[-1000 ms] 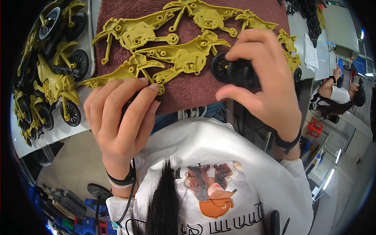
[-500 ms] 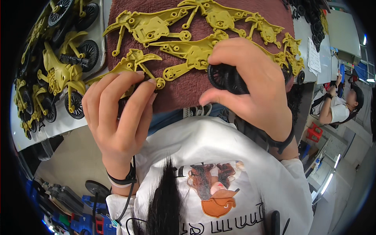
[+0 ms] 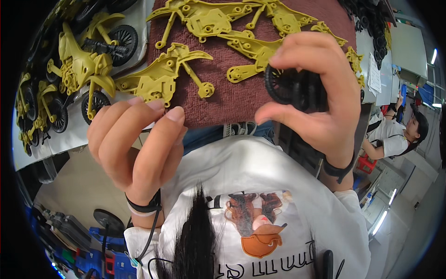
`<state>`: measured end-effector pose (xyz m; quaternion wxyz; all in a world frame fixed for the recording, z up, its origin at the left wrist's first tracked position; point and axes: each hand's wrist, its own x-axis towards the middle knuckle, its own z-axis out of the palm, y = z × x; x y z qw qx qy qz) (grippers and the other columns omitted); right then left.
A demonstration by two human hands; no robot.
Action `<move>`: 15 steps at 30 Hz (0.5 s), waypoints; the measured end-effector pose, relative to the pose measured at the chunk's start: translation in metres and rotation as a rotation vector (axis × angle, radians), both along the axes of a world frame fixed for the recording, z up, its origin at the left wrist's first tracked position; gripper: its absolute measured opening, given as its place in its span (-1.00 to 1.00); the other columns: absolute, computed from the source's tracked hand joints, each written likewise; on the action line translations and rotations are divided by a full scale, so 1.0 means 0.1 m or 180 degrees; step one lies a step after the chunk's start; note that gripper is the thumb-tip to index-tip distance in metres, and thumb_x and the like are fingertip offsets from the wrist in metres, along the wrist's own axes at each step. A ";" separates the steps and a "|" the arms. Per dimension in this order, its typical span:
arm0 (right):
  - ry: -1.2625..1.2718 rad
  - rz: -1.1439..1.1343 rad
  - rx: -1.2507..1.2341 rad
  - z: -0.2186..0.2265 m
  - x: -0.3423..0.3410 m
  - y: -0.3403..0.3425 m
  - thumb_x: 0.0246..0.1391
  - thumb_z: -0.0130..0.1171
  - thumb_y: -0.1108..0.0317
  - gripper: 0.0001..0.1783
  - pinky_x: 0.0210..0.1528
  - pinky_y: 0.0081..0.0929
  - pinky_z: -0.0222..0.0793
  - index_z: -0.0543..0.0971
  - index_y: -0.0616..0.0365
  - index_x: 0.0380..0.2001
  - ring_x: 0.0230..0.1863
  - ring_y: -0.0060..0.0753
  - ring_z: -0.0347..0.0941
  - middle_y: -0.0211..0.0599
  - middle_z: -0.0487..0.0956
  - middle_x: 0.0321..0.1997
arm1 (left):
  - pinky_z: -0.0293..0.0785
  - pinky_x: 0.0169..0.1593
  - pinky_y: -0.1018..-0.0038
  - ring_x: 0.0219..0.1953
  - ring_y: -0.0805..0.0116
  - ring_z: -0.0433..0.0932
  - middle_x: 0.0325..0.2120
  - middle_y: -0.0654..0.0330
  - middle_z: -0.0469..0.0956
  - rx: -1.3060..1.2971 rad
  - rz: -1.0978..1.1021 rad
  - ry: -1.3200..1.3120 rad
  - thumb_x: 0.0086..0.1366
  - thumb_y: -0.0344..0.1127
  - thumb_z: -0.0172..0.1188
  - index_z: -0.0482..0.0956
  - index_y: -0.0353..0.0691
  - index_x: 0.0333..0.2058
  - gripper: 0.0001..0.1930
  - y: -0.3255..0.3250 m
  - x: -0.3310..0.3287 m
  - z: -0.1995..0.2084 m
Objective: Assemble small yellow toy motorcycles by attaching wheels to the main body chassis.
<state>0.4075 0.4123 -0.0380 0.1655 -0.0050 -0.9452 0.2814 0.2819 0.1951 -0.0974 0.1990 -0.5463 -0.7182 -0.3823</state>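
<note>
My right hand (image 3: 320,97) is raised over the brown cloth (image 3: 232,100) and pinches a stack of black toy wheels (image 3: 292,86) between thumb and fingers. My left hand (image 3: 134,144) hovers at the cloth's near left edge with its fingers curled together; I cannot tell whether anything is inside them. Its fingertips are just below an olive-yellow toy motorcycle frame (image 3: 162,79) lying on the cloth. Several more yellow frame halves (image 3: 209,18) lie farther back on the cloth.
Several assembled yellow toy motorcycles with black wheels (image 3: 88,69) stand on the white surface at left. A pile of black wheels (image 3: 371,23) lies at the far right. Another person in a white shirt (image 3: 395,135) sits at the right. Blue crates (image 3: 93,260) are on the floor.
Both hands have risen closer to the camera. My right hand has lifted the black wheels off the cloth and turned them. My left hand moved slightly left, away from the frame.
</note>
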 end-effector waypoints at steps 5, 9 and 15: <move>-0.0102 -0.0102 -0.0158 -0.07 -0.15 -0.17 -0.48 0.60 0.33 -0.33 -0.05 -0.46 0.34 0.51 0.22 -0.19 -0.10 -0.25 0.45 -0.17 0.53 -0.13 | 0.47 -0.18 0.33 -0.26 0.15 0.51 -0.26 0.12 0.51 0.0043 0.0063 0.0054 0.16 -0.39 0.30 0.56 -0.18 -0.21 -0.79 -0.03 0.00 -0.13; -0.0377 -0.0108 -0.0064 -0.10 -0.21 -0.23 -0.49 0.58 0.35 -0.36 -0.07 -0.41 0.38 0.49 0.20 -0.24 -0.13 -0.18 0.47 -0.16 0.53 -0.14 | 0.40 -0.16 0.38 -0.25 0.21 0.48 -0.28 0.20 0.52 -0.0005 0.0125 0.0206 0.15 -0.36 0.33 0.58 -0.11 -0.22 -0.79 -0.03 -0.02 -0.17; -0.0670 -0.0140 0.0085 -0.01 -0.21 -0.26 -0.48 0.54 0.31 -0.41 -0.10 -0.39 0.39 0.52 0.18 -0.27 -0.16 -0.10 0.47 -0.18 0.50 -0.13 | 0.36 -0.14 0.37 -0.26 0.23 0.46 -0.31 0.25 0.54 0.0049 0.0172 0.0272 0.15 -0.28 0.34 0.59 -0.07 -0.24 -0.80 -0.01 -0.03 -0.22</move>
